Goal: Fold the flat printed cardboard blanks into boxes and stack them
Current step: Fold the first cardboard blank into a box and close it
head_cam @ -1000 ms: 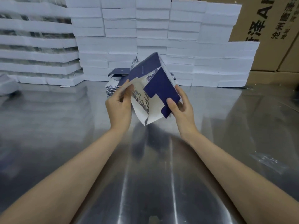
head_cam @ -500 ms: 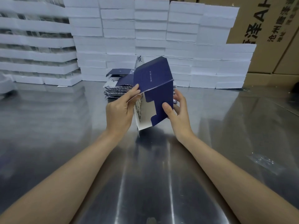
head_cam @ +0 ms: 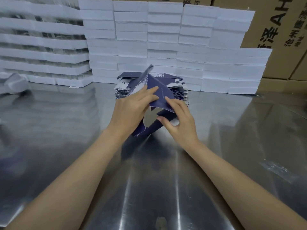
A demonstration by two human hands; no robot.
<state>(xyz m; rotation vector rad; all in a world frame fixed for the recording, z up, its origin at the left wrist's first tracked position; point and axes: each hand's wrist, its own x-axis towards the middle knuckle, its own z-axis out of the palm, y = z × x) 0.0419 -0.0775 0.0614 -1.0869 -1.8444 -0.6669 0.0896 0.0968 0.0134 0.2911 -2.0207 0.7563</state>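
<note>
Left hand (head_cam: 131, 110) is laid on the upper dark-blue panel of the blank (head_cam: 159, 92), fingers nearly straight and pressing flat; its thumb is hidden, so a grip from below cannot be confirmed. Right hand (head_cam: 181, 125) has a lower flap pinched, fingers curled over the top edge and thumb under it. The blank is held at centre frame, raised over the steel table (head_cam: 66, 130), lower corner close to the surface; contact cannot be told

Progress is judged early for this piece: panels are bent up into a tent-like shape, no closed box is formed, flaps are loose at the lower edge. A pile of flat blanks (head_cam: 179, 92) is seen just behind the hands, so plenty is judged left to fold. No finished printed box is seen stacked anywhere in frame

White blocks (head_cam: 132, 39) are stacked across the upper frame, and whether these are finished boxes or packing cannot be told. Brown cartons (head_cam: 282, 30) at upper right are cut off by the frame edge. A plastic scrap (head_cam: 275, 168) is noted at right. The blank's inner side and far flaps are covered by the hands, the print is blurred, and the pile's count cannot be read
</note>
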